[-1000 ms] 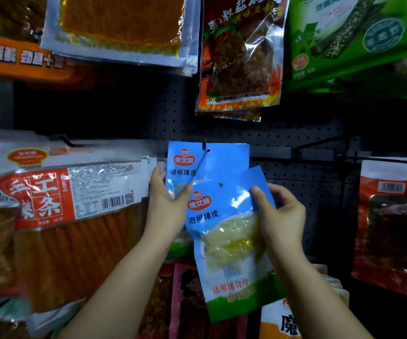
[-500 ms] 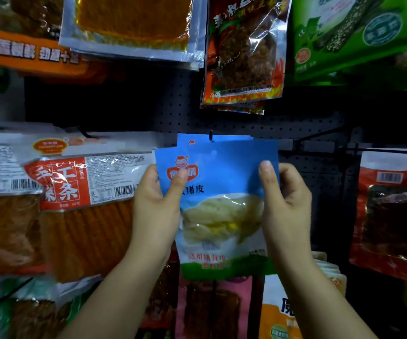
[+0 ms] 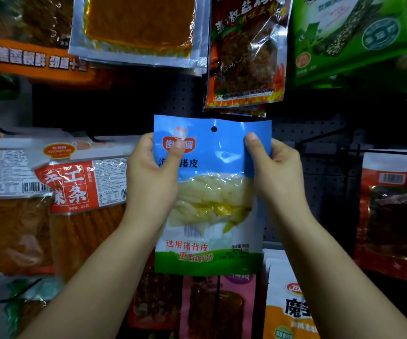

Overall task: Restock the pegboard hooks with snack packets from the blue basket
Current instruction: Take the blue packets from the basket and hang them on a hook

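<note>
A shop: packaged snacks [image 3: 244, 52] hang on a pegboard [image 3: 320, 133].

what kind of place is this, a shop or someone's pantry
Most likely a shop's snack aisle. A dark pegboard carries rows of hanging packets, several with barcodes, like the red-labelled packet. Both hands hold a blue packet with a hang hole up against the board.

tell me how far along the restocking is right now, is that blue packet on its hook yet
Not yet, it seems. The blue packet is held flat in front of the pegboard, left hand and right hand pinching its upper sides, and its hang hole looks empty. Neighbouring hooks already carry packets, like the red packet above. Left: thread the hole onto a hook. The basket is out of view, so I cannot tell what stock remains.
</note>
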Available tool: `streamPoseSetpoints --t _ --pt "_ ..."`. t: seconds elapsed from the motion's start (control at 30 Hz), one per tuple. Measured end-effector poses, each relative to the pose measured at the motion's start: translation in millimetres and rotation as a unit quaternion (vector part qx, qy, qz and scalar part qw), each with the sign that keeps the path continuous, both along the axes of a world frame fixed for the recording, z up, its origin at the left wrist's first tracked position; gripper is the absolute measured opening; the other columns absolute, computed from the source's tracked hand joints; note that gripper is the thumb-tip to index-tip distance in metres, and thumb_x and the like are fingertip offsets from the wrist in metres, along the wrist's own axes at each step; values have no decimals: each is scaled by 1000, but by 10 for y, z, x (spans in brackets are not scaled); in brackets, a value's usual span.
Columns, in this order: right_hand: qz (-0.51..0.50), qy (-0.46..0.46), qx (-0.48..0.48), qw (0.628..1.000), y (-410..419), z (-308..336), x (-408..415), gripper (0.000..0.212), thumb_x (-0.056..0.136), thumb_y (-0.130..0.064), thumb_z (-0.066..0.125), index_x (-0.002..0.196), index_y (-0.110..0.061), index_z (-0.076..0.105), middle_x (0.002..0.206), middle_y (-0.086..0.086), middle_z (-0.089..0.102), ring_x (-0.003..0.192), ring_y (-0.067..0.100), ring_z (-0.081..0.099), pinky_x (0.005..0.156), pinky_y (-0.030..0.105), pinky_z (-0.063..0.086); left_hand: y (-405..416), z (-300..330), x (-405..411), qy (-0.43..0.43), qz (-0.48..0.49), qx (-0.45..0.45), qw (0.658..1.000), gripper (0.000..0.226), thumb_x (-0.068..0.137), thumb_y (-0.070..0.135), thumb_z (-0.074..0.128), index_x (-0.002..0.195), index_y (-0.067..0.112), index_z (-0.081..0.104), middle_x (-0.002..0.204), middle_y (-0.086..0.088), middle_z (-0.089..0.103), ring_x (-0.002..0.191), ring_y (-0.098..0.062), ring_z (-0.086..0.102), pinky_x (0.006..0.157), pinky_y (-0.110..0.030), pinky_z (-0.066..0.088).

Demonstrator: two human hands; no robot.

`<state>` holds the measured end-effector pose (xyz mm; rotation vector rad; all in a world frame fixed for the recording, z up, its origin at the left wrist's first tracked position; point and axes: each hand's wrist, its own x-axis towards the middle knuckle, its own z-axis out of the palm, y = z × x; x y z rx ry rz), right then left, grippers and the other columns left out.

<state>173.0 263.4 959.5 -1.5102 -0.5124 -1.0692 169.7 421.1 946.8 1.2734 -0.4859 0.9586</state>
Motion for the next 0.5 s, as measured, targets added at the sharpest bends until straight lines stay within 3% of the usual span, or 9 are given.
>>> streamPoseSetpoints --t 0.13,0.2,0.3,0.43,0.5 --pt "8 20 4 1000 2 -47 12 53 95 -36 53 87 16 53 86 38 58 60 35 49 62 32 33 12 -32 16 18 4 6 1000 4 90 28 62 92 25 61 93 2 73 86 -13 71 77 -47 58" --pt "16 28 10 999 -2 -80 34 52 94 -36 54 81 14 51 68 26 54 58 21 42 58 30 31 25 -67 53 34 4 4 999 5 89 27 63 92 24 61 93 2 73 85 -14 72 77 -48 58" --pt "5 46 12 999 -13 -109 105 50 94 -36 56 75 10 51 63 10 51 57 12 41 53 26 30 22 -105 160 68 -3 3 998 3 89 25 63 92 24 63 90 3 74 83 -13 72 77 -47 58" --pt "-17 60 2 998 -45 -163 260 50 93 -38 56 81 10 56 75 29 60 63 17 47 59 32 35 -15 -106 334 84 11 17 996 3 89 25 63 92 26 63 94 1 73 87 -18 70 82 -49 56" --pt "-51 65 -5 997 -88 -229 331 44 91 -41 57 68 -3 56 59 7 55 57 11 42 57 30 31 -16 -108 424 93 26 33 995 5 88 28 64 90 30 60 97 2 72 90 -18 69 83 -49 55"
